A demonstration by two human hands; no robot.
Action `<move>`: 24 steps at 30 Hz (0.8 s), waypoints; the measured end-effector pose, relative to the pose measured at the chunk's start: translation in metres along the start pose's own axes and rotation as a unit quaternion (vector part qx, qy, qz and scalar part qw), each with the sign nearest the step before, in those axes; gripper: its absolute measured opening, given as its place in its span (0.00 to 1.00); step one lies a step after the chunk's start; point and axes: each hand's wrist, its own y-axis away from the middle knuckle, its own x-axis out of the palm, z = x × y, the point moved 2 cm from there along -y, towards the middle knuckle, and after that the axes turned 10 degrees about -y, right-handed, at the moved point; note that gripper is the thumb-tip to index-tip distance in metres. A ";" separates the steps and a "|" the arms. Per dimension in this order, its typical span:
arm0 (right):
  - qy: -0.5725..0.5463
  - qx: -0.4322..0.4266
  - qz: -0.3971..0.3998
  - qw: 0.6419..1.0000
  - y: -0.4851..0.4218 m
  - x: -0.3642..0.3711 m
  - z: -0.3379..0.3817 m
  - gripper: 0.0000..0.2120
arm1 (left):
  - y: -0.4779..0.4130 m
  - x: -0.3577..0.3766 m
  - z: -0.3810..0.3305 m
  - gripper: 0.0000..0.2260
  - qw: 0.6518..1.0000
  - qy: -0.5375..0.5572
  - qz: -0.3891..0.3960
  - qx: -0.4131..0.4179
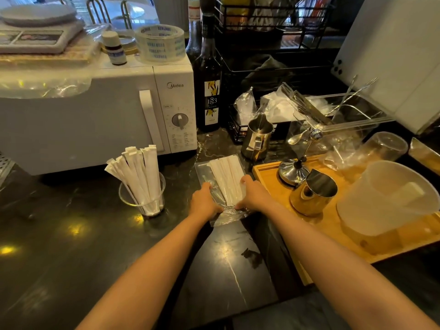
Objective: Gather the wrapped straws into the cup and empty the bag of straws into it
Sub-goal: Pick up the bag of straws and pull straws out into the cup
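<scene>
**Desk:** What is shown in the head view?

**Caption:** A clear bag of straws (223,184) is seen lying flat on the dark surface (71,234), just right of the cup (142,198). It is held near its crumpled near end by both hands. The left grip (204,203) is curled over the edge nearer the cup and the right grip (252,194) over the edge farther from it, each closed on the film.

**Desk:** How is the bag expected to handle?

**Caption:** It is judged light, soft and slippery, while the paper-wrapped bundle inside is stiffer. Hold is best taken across the bundle, at the sealed end. Which end is sealed cannot be told.

**Desk:** What can be counted?

**Caption:** One cup, one bag and two hands. About a dozen wrapped straws (140,167) are stood in the cup, fanned out above its rim. Those in the bag are packed too tightly to be counted.
</scene>
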 end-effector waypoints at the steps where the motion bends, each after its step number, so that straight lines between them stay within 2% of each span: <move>1: -0.009 0.000 0.003 1.000 0.001 -0.001 0.001 0.33 | 0.000 -0.001 0.001 0.26 1.000 0.006 0.003 0.001; 8: -0.053 -0.008 0.013 0.998 0.005 -0.006 0.003 0.15 | 0.002 -0.010 0.007 0.06 0.999 0.028 0.026 0.014; 10: -0.074 -0.010 0.008 0.997 0.008 -0.009 0.006 0.13 | 0.003 -0.017 0.008 0.08 0.998 0.047 0.027 0.017; 14: -0.111 -0.004 0.000 0.994 0.015 -0.022 0.016 0.12 | 0.010 -0.041 0.005 0.05 0.998 0.039 0.013 0.056; 17: -0.150 -0.015 -0.011 0.989 0.021 -0.034 0.025 0.06 | 0.018 -0.062 0.002 0.06 0.996 0.044 0.008 0.071; 20: -0.182 -0.047 -0.040 0.981 0.032 -0.048 0.039 0.05 | 0.028 -0.087 -0.003 0.04 0.994 0.059 0.000 0.090; 24: -0.231 -0.090 -0.058 0.967 0.052 -0.063 0.060 0.10 | 0.045 -0.117 -0.008 0.05 0.988 0.123 0.037 0.085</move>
